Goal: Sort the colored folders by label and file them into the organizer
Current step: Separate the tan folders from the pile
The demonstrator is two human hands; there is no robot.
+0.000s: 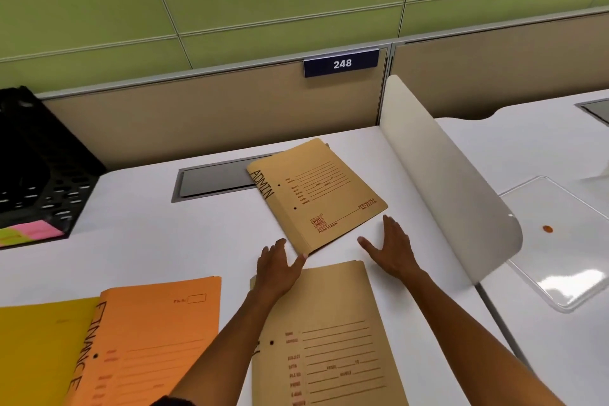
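A tan folder marked ADMIN [316,194] lies askew in the middle of the white desk [148,234]. My left hand [276,269] is flat and open at its near corner, thumb touching the edge. Just right of that folder's near edge, my right hand [390,249] hovers open with fingers spread. A second tan folder [324,343] lies under my left forearm. An orange folder marked FINANCE [155,346] lies at the lower left, overlapping a yellow folder [36,349]. The black mesh organizer [36,168] stands at the far left.
Pink and green sticky notes [28,232] sit at the organizer's base. A grey cable hatch [214,180] lies partly under the ADMIN folder. A curved white divider [441,175] bounds the desk on the right; beyond it lies a clear plastic tray [566,241].
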